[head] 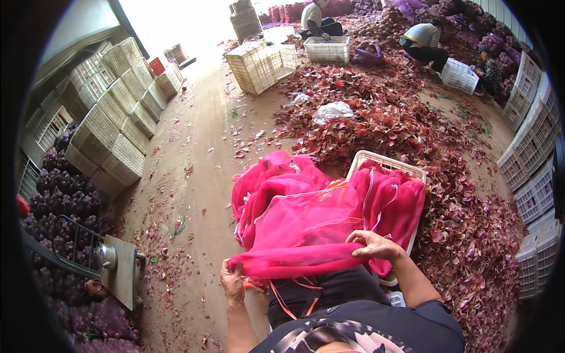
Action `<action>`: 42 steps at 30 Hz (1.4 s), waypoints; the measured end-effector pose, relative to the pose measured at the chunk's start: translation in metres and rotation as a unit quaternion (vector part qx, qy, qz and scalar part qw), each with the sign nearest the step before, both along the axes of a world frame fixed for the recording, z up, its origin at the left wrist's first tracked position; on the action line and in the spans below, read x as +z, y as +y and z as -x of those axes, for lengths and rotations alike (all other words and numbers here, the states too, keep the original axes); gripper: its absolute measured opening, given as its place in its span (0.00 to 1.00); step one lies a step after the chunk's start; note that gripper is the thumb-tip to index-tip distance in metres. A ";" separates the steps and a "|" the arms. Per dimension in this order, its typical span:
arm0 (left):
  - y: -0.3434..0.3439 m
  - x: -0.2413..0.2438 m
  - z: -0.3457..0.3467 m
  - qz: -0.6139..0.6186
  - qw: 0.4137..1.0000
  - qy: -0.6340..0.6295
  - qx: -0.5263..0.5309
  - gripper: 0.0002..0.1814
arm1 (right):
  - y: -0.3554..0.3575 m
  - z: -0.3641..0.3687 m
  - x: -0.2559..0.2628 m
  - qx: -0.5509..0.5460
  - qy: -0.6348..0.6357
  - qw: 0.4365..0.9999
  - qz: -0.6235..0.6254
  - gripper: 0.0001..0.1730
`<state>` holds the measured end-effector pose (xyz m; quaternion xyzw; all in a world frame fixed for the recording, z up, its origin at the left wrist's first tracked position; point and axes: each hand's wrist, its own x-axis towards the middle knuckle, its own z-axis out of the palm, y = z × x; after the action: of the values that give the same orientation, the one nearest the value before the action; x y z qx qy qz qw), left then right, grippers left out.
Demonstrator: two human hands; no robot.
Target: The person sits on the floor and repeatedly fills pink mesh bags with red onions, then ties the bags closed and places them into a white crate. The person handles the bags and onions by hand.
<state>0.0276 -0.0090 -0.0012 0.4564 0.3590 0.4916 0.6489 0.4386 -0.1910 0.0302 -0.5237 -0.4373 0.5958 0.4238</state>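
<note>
A pink mesh bag (309,220) is stretched across my lap, its near edge folded into a band. My left hand (232,280) pinches the left end of that band between thumb and fingers. At the band's other end, my right hand (375,245) grips the mesh the same way. Orange and pink drawstrings (291,304) hang below the fold over my dark trousers. More pink mesh bags (276,176) lie bunched just beyond. To the right, a pile of folded pink bags (393,198) with white-edged seams fills a white plastic crate (388,161).
Dry red onion skins (463,247) heap on the right and ahead. Crates stack at left (119,119) and right (529,172). Filled purple mesh sacks (66,198) and a platform scale (119,264) stand at left. Several people (423,37) work among crates at the back.
</note>
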 end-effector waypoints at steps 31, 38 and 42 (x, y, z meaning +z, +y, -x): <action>-0.015 0.013 -0.019 0.031 0.998 -0.048 0.013 0.18 | -0.010 -0.015 -0.027 -0.077 0.031 0.996 0.021 0.14; -0.001 -0.064 0.007 0.261 0.938 -0.204 -0.106 0.21 | 0.010 0.009 -0.069 -0.228 0.059 0.971 0.044 0.09; -0.006 -0.100 -0.001 0.350 0.848 -0.280 -0.283 0.22 | 0.035 0.034 -0.098 -0.330 0.133 0.934 -0.015 0.14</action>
<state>0.0285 -0.0151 -0.1014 0.1236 0.1657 0.2359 0.9495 0.4042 -0.1558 -0.0677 -0.5484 -0.1882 0.4799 0.6584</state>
